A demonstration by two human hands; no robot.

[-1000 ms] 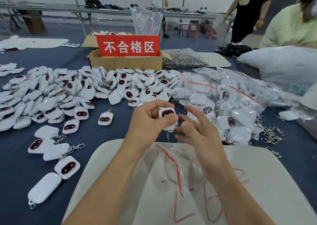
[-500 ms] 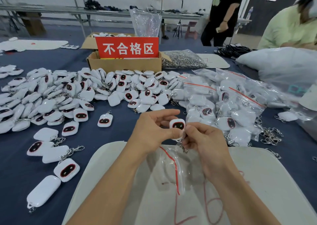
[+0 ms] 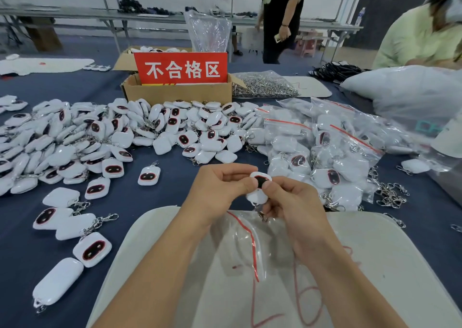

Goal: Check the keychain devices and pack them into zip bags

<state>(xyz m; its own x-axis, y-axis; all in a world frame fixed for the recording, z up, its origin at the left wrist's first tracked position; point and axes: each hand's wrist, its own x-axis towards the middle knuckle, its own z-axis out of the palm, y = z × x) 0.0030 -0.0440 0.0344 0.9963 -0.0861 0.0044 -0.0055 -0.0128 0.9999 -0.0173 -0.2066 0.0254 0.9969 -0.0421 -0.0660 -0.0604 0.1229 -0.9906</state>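
both grips pinch one keychain device between them, just past the far edge of the white pad: my left grip holds its left side, my right grip its right, thumbs over part of the dark face. its clip hangs half hidden behind the right grip. one clear zip bag lies on the pad under my wrists. a strip of blue counter lies open to my left, one lone device on it. beyond, the loose pile is past counting, and the packed bags blur together on the right.
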